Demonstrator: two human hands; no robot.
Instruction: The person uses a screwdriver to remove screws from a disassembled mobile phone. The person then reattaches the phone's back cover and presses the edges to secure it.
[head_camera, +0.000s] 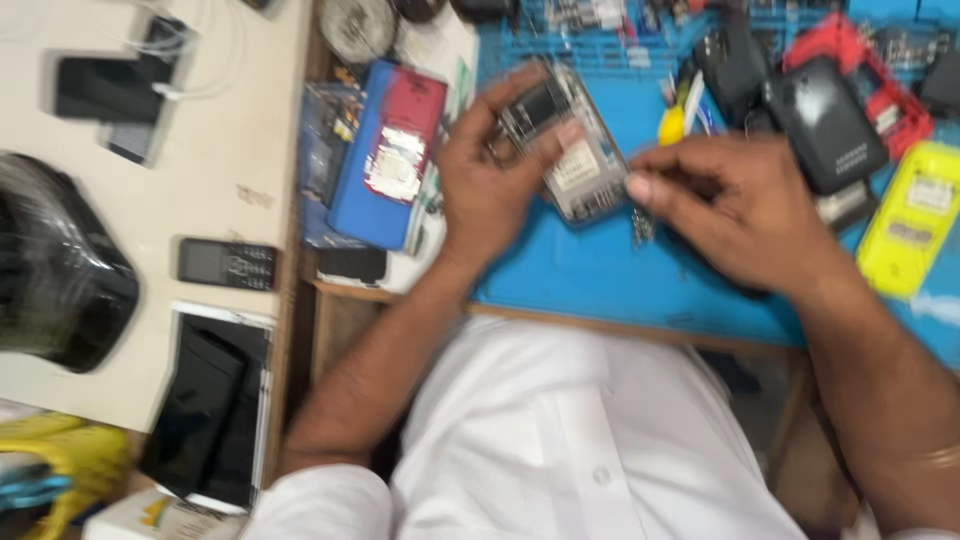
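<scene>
My left hand grips an opened grey phone with its back cover off, held above the blue work mat. My right hand is closed with thumb and fingers pinched at the phone's lower right corner. A small dark thing, perhaps a tool, shows under this hand, but blur hides what it is.
A red phone on a blue case lies left of my left hand. Black phones, a red shell and a yellow phone body lie at right. On the white counter sit a small keypad phone, a tablet and a black bag.
</scene>
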